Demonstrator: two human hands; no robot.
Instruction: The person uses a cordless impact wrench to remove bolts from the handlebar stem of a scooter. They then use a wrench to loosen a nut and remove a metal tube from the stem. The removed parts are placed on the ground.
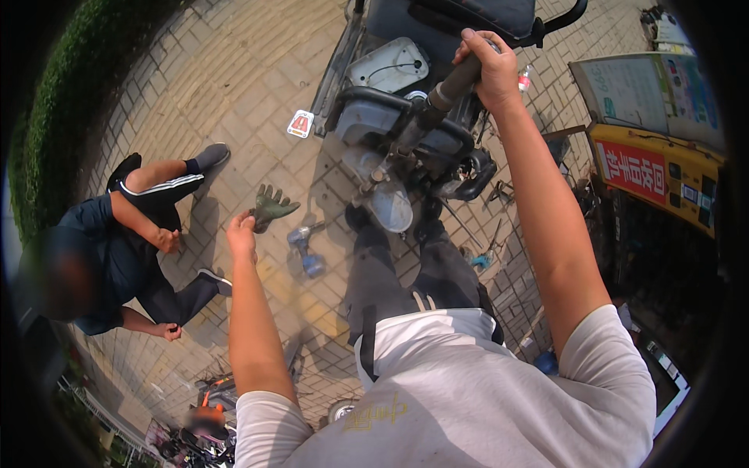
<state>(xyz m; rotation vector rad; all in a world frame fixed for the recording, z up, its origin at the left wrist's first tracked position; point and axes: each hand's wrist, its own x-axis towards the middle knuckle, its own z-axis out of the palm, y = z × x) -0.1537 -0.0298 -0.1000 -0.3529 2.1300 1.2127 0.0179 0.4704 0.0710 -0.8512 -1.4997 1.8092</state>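
On the left, my left hand [243,232] pinches a dark green work glove [274,208] by its edge, and the glove dangles out past the fingertips. My right hand [493,69] is raised at the upper right, its fingers closed round the end of a thick dark tube [456,84]. That tube slants down toward the metal parts of a partly stripped vehicle [374,121], just beyond my feet. An oval silvery piece [390,209] lies below it, between my feet. How the tube joins the vehicle is hard to make out.
A blue cordless power tool [307,249] lies on the paving left of my legs. Another person [117,242] crouches at the left. The vehicle's dark seat [460,19] is at the top. Signboards [647,168] stand at the right. A teal-handled tool [481,260] lies beside my right leg.
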